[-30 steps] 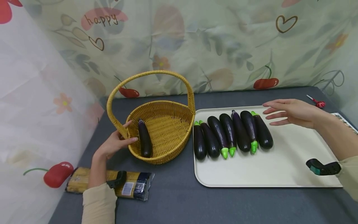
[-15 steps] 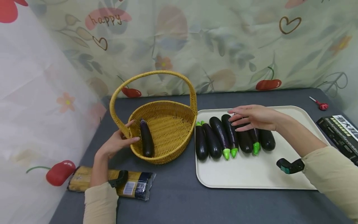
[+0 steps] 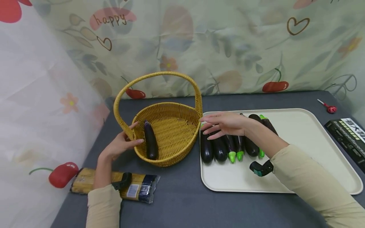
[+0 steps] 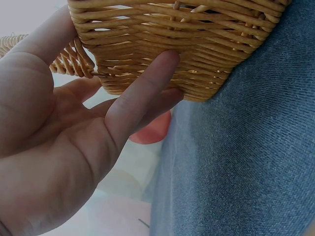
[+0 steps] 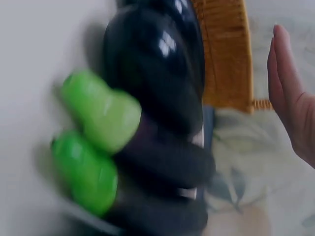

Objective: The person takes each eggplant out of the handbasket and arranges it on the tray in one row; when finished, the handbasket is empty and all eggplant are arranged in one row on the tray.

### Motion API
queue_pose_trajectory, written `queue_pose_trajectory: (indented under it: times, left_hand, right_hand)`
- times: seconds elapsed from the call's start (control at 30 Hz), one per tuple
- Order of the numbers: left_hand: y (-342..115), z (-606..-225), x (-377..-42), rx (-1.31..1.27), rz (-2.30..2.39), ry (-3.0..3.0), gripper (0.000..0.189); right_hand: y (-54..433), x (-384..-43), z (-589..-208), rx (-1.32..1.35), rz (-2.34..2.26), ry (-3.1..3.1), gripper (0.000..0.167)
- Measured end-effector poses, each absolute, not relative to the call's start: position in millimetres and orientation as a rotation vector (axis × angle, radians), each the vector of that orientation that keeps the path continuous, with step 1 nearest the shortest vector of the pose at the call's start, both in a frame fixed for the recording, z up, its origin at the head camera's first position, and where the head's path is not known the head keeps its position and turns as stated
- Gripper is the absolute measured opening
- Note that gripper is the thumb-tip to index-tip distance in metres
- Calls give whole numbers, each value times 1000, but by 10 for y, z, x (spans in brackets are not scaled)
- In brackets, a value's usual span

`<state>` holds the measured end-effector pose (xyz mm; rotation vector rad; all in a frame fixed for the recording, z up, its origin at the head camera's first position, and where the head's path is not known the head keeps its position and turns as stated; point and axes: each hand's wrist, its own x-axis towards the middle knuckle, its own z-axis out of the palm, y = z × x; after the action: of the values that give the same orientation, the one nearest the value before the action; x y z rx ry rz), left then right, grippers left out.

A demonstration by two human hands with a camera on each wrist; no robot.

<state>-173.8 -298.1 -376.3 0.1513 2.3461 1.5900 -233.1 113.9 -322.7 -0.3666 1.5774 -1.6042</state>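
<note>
A wicker basket [image 3: 176,137] with a tall arched handle stands left of centre, one dark eggplant [image 3: 151,144] lying inside along its left wall. My left hand [image 3: 118,146] grips the basket's left side at the base of the handle, thumb over the rim. In the left wrist view, fingers of that hand lie against the woven wall [image 4: 211,54]. My right hand [image 3: 225,124] hovers, fingers extended and holding nothing, over a row of several eggplants [image 3: 206,152] on a white tray [image 3: 308,142]. It partly covers them in the head view. Green-stemmed eggplants [image 5: 147,59] appear blurred in the right wrist view.
Under the left forearm lies a plastic-wrapped yellow packet [image 3: 139,186] with a barcode label. Right of the tray are a black box [image 3: 346,141] and a red lollipop [image 3: 331,109]. A printed cloth [image 3: 199,57] hangs behind the grey table [image 3: 182,205].
My right hand has swept left across the tray, from its right half to above the leftmost eggplants. The left hand stays on the basket, and the view has shifted slightly.
</note>
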Motion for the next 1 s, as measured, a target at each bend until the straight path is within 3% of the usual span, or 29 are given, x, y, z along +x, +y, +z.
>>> queue_pose_trajectory:
  times: [0.5, 1.0]
  left_hand:
    - [-2990, -3786, -1737, 173, 1613, 2329, 83]
    - [-2965, -3752, -1742, 165, 1608, 2329, 83]
  right_hand:
    - [266, -2333, -3353, -279, -1622, 1466, 47]
    - [-251, -2359, -3545, -130, -1607, 1541, 45]
